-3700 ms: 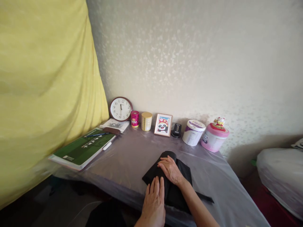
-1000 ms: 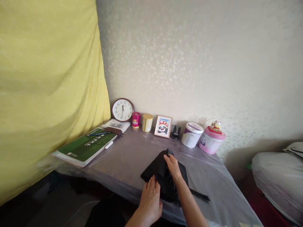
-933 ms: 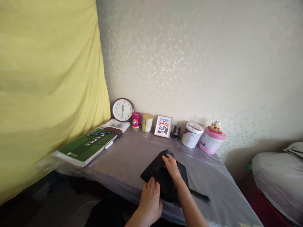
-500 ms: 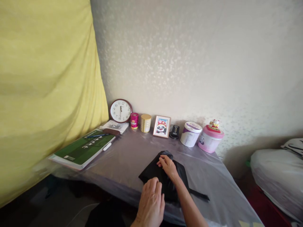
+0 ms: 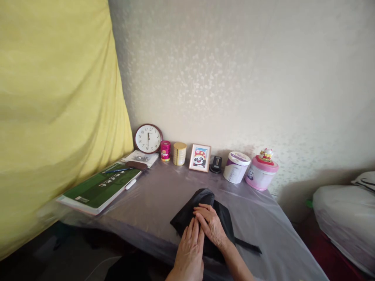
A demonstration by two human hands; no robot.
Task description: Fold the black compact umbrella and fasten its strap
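Observation:
A black cloth item [image 5: 187,208] lies bunched near the front edge of the table [image 5: 152,195], with a dark strap [image 5: 248,246] trailing to the right. My left hand [image 5: 190,244] rests flat on its near part, fingers stretched forward. Just beyond, my right hand [image 5: 211,226] lies on the cloth with its fingers extended leftward, touching the left fingertips. Neither hand grips the fabric. Part of the cloth is hidden beneath both hands.
Along the wall stand a clock [image 5: 148,139], pink tin [image 5: 165,151], yellow tin [image 5: 179,153], panda picture [image 5: 200,158], black object [image 5: 216,164], white tub [image 5: 236,168] and pink tub [image 5: 261,173]. A green book [image 5: 102,187] lies left, a white bag [image 5: 345,222] right.
My left hand has gone from curled fingers to lying flat and reaches further forward. My right hand has moved nearer and spread onto the cloth beside it.

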